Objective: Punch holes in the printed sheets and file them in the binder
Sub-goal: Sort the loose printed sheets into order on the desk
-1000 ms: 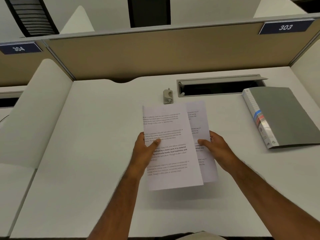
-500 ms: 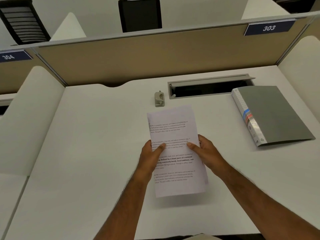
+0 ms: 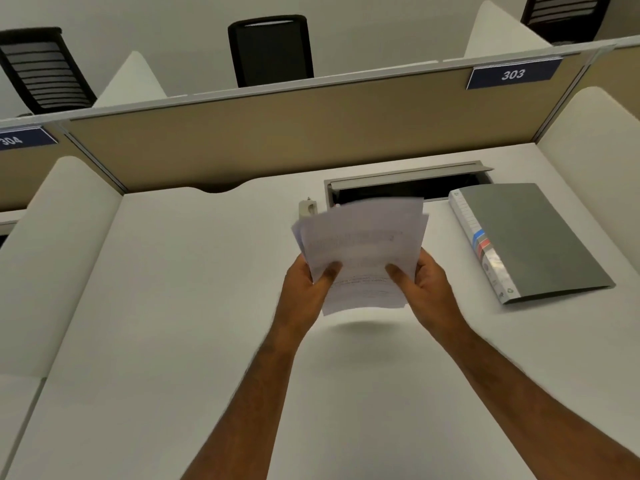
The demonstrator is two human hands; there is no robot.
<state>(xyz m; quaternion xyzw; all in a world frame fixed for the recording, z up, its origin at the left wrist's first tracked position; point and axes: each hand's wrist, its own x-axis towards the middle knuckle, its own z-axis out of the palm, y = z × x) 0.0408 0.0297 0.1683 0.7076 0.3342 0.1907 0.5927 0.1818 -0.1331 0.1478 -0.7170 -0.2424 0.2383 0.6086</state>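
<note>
You now have the printed sheets point(image 3: 363, 251) raised clear of the worktop point(image 3: 173, 306), their shadow beneath them, where a moment ago they hung lower and squared into one neat stack; they are blurred and fanned at the top, so you seem to be jogging them. Your left hand point(image 3: 304, 289) and right hand point(image 3: 426, 289) each have their fingers clamped on a lower side edge, thumbs on the face. Just beyond the sheets sits the hole punch point(image 3: 307, 208) (half hidden by them), and to their right the closed binder point(image 3: 530, 240), so punching is not yet begun.
</note>
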